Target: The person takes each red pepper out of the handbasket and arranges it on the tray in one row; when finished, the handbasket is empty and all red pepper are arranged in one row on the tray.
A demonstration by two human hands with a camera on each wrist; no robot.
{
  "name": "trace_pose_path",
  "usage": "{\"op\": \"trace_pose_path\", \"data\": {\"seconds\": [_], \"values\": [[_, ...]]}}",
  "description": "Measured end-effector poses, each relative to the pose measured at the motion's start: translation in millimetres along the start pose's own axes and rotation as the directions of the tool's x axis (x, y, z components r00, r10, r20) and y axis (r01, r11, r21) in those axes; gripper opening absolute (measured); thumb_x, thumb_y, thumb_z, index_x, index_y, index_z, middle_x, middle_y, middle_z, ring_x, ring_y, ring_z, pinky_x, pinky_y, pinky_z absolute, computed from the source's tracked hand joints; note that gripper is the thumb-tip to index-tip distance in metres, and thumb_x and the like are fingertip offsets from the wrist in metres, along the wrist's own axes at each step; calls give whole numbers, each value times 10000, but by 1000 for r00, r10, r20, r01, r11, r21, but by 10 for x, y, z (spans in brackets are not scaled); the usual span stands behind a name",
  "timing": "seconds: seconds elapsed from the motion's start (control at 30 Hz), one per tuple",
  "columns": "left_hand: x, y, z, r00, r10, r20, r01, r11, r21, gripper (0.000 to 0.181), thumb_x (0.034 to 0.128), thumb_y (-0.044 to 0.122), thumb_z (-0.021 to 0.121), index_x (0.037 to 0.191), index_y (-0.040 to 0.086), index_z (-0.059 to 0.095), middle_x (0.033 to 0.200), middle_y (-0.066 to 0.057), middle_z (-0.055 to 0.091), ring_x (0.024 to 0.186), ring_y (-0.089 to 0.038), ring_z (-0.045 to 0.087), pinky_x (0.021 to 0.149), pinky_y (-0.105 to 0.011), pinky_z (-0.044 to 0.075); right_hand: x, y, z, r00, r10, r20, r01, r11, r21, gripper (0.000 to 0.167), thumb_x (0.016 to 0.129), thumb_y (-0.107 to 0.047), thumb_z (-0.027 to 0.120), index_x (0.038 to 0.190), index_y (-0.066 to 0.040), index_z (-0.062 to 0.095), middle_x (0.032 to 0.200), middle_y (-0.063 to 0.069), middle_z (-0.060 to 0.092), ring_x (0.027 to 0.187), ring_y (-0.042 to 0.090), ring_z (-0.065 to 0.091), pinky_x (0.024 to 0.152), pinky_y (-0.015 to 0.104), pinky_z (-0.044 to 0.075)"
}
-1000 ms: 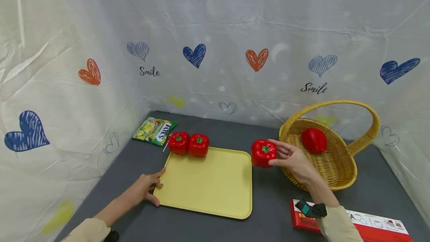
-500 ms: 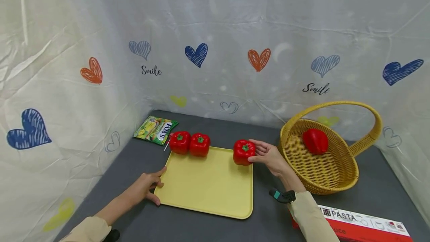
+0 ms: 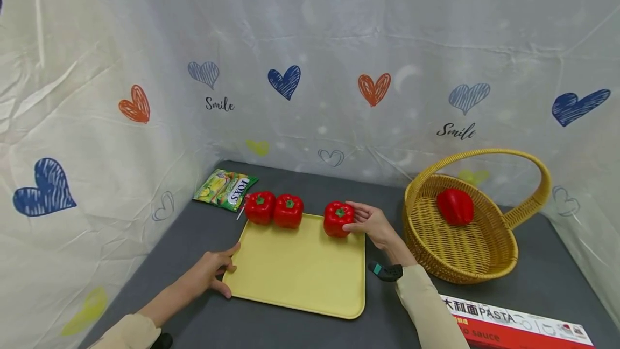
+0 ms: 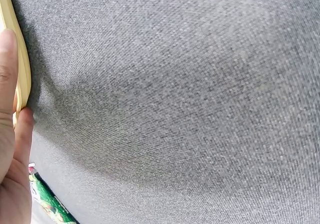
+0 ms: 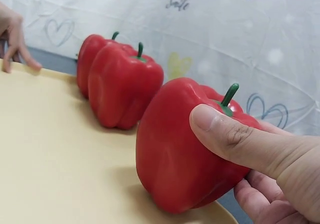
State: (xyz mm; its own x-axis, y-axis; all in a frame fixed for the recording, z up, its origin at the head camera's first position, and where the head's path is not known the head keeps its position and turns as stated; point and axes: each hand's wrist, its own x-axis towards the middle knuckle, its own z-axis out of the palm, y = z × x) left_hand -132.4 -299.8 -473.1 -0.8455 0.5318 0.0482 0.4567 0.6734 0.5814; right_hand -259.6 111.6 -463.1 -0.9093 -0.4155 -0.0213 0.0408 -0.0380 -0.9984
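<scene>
In the head view, my right hand grips a red bell pepper over the far right part of the yellow tray. In the right wrist view the thumb lies across this pepper, below its green stem; whether its bottom touches the tray I cannot tell. My left hand rests at the tray's left edge, fingers spread along the rim. The left wrist view shows only part of that hand against the rim. Two more red bell peppers stand side by side at the tray's far left corner.
A yellow wicker basket with an arched handle stands at the right, holding another red pepper. A green candy bag lies at the back left. A red and white pasta box lies at the front right.
My right hand has carried the bell pepper leftwards from beside the basket to over the tray's far right part. The left hand has stayed at the tray's left edge.
</scene>
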Motion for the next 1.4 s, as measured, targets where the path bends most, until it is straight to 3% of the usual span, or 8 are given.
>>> {"op": "trace_pose_path", "data": {"seconds": [0.23,0.4,0.6,0.83,1.03,1.2,1.27,1.4], "values": [[-1,-11,2,1000,-5,4,5,1000,4,404,565,357,849,746,49,663,1312,-415,412,516,31,325,503,-179,391,116,-3,137,1000,11,-6,-11,1000,-26,636,769,76,746,1351,75,488,1359,263,501,1250,355,483,923,329,450],[8,-10,2,1000,6,2,-6,1000,5,394,563,361,845,730,63,650,1312,-417,408,564,11,427,520,-182,422,202,13,212,1000,9,1,-9,999,-45,628,764,49,763,1337,70,508,1345,242,525,1234,341,505,926,322,450],[5,-11,18,1000,12,1,-12,1000,-3,399,568,367,841,730,60,644,1319,-411,406,522,16,339,494,-178,385,256,2,297,1000,20,-7,-21,996,-91,632,751,38,778,1332,40,531,1354,212,529,1248,330,495,959,336,428],[2,-18,11,1000,11,-2,-11,1000,11,409,563,366,846,749,52,663,1312,-409,416,676,-37,533,542,-190,448,291,-30,377,999,43,-2,-43,995,-91,650,730,63,783,1333,1,548,1370,168,529,1277,295,471,998,342,397],[4,-21,3,1000,9,-2,-9,1000,13,411,567,373,846,758,55,667,1315,-408,413,707,-57,559,553,-193,459,290,-33,402,999,43,9,-43,996,-78,660,745,76,766,1353,6,520,1406,173,493,1299,305,443,1020,360,377],[1,-22,3,1000,17,-7,-16,999,31,414,567,387,841,758,64,668,1311,-404,422,914,-217,631,605,-192,501,287,-33,418,1000,29,2,-29,998,-56,659,745,104,753,1352,14,512,1406,187,486,1292,311,452,1021,355,377],[0,-21,3,1000,19,-7,-19,999,29,414,568,388,839,757,63,667,1310,-405,422,928,-250,631,616,-196,508,285,-32,428,1000,23,-7,-23,998,-51,651,746,110,750,1346,17,515,1394,191,495,1284,311,461,1017,349,382],[-1,-16,2,1000,22,-6,-22,999,29,415,570,389,840,756,61,666,1307,-405,426,929,-239,630,622,-197,512,279,-25,445,999,24,-22,-25,999,-41,640,744,116,748,1336,10,527,1385,178,508,1282,300,466,1017,341,383]]}}
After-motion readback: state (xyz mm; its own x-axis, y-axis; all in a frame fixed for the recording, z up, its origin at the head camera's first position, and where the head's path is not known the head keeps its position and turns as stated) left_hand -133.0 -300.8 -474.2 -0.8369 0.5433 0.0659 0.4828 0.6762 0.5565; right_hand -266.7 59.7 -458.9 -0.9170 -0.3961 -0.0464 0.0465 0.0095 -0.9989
